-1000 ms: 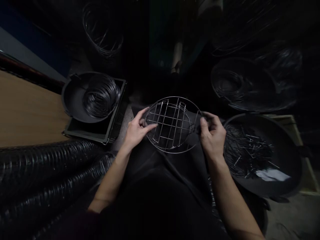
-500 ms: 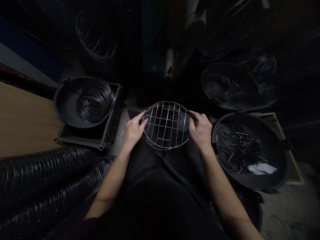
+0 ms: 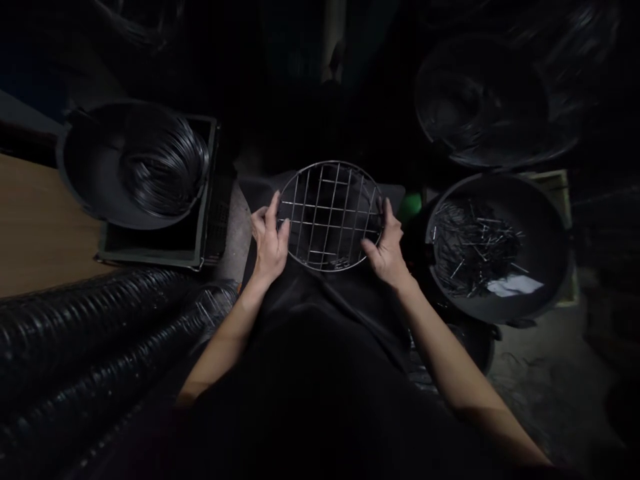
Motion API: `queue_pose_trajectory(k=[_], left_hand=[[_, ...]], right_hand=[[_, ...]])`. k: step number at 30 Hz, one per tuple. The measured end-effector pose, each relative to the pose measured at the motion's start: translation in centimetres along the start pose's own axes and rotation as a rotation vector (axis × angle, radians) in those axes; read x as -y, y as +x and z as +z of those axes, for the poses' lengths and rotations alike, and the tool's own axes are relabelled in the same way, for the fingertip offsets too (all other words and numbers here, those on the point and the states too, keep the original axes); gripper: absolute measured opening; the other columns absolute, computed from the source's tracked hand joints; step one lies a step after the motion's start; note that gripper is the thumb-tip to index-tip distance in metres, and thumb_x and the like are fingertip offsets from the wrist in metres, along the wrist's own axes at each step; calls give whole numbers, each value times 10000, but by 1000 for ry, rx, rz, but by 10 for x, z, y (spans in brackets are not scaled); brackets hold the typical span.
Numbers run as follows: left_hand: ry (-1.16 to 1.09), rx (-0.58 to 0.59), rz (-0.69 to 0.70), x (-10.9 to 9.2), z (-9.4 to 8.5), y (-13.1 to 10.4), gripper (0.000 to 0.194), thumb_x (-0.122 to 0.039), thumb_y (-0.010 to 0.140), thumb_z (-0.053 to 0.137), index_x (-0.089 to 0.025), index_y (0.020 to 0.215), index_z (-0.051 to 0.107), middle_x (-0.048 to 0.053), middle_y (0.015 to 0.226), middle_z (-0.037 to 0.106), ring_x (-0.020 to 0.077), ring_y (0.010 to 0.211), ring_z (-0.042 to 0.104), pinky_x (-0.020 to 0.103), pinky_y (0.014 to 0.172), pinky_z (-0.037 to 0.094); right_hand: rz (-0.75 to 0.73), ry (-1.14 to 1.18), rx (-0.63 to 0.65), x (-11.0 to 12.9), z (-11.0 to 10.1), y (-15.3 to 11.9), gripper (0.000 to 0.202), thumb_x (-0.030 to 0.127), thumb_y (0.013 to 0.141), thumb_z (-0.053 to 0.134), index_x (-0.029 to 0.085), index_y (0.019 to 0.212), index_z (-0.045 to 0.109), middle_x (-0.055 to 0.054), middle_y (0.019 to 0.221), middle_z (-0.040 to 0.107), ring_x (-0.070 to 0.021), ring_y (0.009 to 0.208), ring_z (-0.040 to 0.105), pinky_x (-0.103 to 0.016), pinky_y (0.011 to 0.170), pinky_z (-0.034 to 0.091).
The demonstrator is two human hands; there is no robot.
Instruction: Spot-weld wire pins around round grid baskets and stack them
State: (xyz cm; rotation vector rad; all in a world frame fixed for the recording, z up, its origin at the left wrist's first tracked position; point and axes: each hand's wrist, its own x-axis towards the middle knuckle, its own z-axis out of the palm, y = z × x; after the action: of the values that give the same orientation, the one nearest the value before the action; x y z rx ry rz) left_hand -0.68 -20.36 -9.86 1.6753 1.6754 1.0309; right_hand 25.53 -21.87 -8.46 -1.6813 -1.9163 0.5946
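Note:
A round wire rack (image 3: 320, 217) with a crossed grid of bright wires is held between my hands over my dark lap. At its left rim, my left hand (image 3: 271, 241) grips it, thumb apart from the fingers. My right hand (image 3: 389, 250) has hold of the right rim, its thumb lying near the grid and its fingers along the outer edge. Fingertips behind the rim are partly hidden. Dark cloth (image 3: 325, 307) covers my legs beneath the rack.
On the left, a black basin (image 3: 85, 193) with a wire coil (image 3: 163, 167) rests on a crate (image 3: 150, 257). Stacked black wire racks (image 3: 90, 320) lie below it. On the right, a black basin (image 3: 545, 267) holds short wire pieces (image 3: 480, 243) and white paper (image 3: 515, 285).
The camera view has tipped downward, so most surroundings sit higher. The rack now faces me more squarely. My right thumb has spread away from its fingers.

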Motion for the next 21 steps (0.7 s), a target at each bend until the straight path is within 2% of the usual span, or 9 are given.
queue_pose_trajectory(k=[3,6,9,14,16,18,21], left_hand=[[-101,-33,83,6,9,-8,535,-521,1020,289,-337,1523,299,80,1525,324,255,1429,328,507,1210,261],[-151,-61,118,10,14,-8,517,-500,1026,282,-355,1522,294,55,1564,321,241,1457,309,478,1230,233],[-162,-49,96,12,16,-5,554,-543,1013,288,-330,1524,304,61,1559,377,243,1453,339,462,1237,222],[-196,-13,25,10,14,2,606,-598,995,285,-308,1526,315,57,1568,385,233,1486,294,450,1255,186],[-226,-11,-42,8,12,4,621,-610,986,311,-292,1519,337,65,1564,389,241,1488,290,465,1256,186],[-265,-11,-99,9,10,5,614,-598,977,368,-286,1505,367,72,1556,395,246,1480,305,469,1252,205],[-367,-41,-123,17,6,3,622,-571,954,454,-281,1499,379,90,1537,413,254,1434,386,463,1218,292]], right_hand=[[46,103,-99,-5,23,-10,850,719,910,294,258,1586,63,-117,1622,207,-344,1480,229,-627,1150,259],[128,203,-122,-8,40,-12,863,718,906,313,268,1586,31,-108,1630,193,-314,1489,228,-595,1166,267],[163,281,-139,-10,46,-10,867,731,897,327,282,1584,46,-96,1630,197,-298,1499,211,-584,1183,250],[198,326,-163,1,47,-9,856,762,896,245,266,1578,98,-90,1623,221,-269,1502,211,-542,1216,218],[188,347,-128,3,42,-5,878,797,874,243,260,1564,164,-99,1602,277,-260,1485,263,-516,1213,250],[166,396,-113,-5,25,8,842,786,883,251,252,1535,251,-111,1554,374,-245,1439,361,-490,1187,313],[228,274,-243,-25,-25,48,725,721,906,301,218,1399,474,-132,1370,582,-221,1247,565,-424,1079,440]])
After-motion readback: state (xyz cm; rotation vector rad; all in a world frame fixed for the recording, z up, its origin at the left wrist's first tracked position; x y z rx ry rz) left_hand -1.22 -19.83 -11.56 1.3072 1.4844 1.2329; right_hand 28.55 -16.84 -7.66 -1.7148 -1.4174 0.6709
